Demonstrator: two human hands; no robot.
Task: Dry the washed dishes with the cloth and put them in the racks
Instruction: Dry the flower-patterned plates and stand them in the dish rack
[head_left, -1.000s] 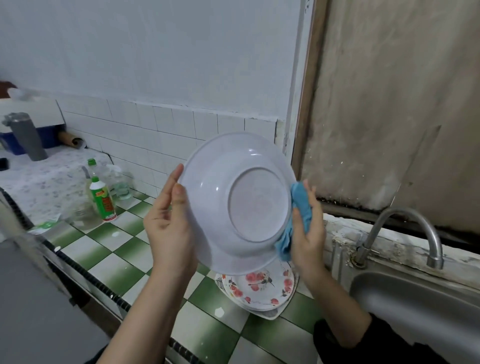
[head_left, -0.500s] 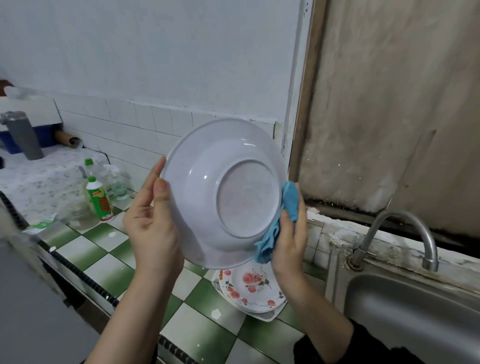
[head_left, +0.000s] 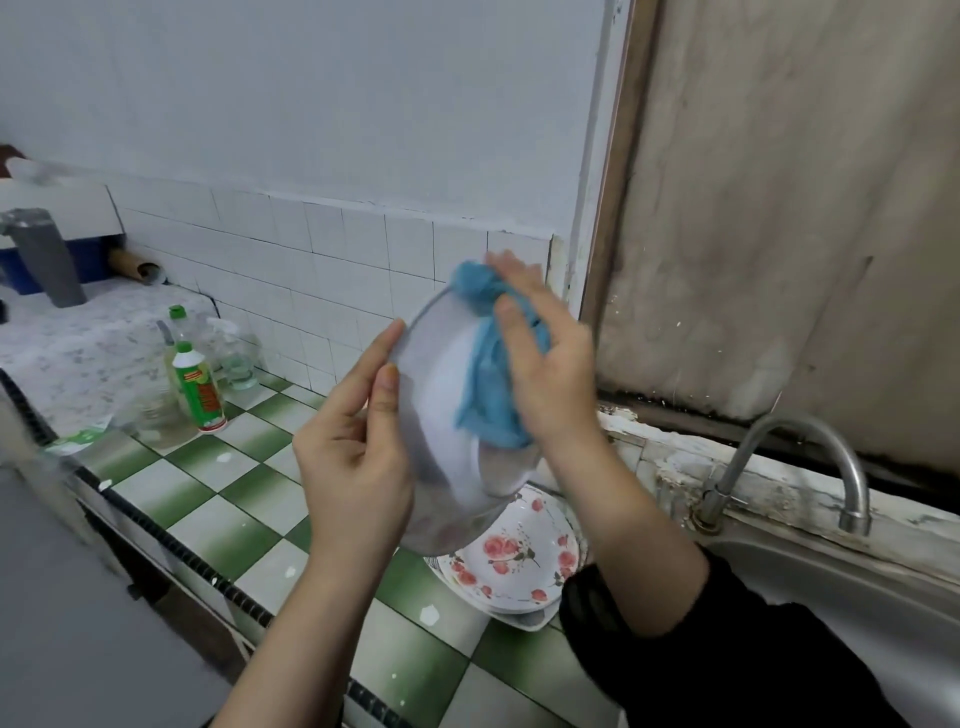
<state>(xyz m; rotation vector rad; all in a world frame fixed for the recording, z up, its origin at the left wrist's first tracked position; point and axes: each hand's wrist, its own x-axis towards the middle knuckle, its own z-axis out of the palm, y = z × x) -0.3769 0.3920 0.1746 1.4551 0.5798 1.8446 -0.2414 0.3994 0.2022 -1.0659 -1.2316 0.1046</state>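
Left hand (head_left: 358, 457) grip pinches the left rim of the white plate (head_left: 447, 415), which is held tilted, nearly edge-on, above the counter (head_left: 197, 499). Right hand (head_left: 550, 374) grip, thumb in front and fingers behind, clamps the bunched blue cloth (head_left: 488, 384) over the plate's upper rim. Below, floral plates (head_left: 519, 561) sit stacked on glossy green-and-white checked tile, beside a steel sink (head_left: 831, 597).

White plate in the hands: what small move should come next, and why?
Probably slide the blue cloth down along the white plate rim: the right hand pinches it over the top edge, the left hand holds the opposite rim, so wiping looks unfinished.
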